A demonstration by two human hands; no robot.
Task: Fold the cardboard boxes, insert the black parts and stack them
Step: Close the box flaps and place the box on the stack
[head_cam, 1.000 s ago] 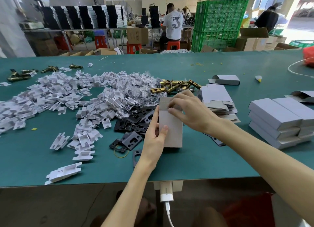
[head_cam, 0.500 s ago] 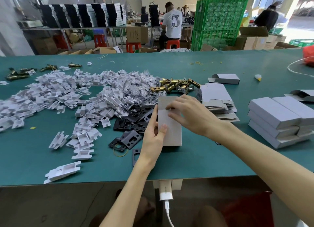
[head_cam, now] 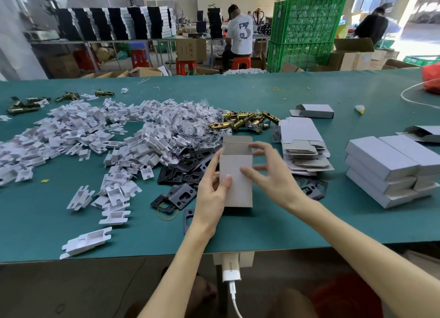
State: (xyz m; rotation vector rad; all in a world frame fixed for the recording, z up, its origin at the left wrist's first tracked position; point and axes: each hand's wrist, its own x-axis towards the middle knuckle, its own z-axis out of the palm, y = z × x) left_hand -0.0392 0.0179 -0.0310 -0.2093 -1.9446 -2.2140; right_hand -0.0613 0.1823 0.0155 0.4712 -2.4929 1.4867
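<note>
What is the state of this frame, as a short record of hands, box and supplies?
left hand: grips the box at its left side, thumb on front
right hand: fingers spread at the open top, thumb on front
box: upright, top flap open
black parts: loose pile left of the box
flat blanks: stacked to the right
folded boxes: stacked at far right
</note>
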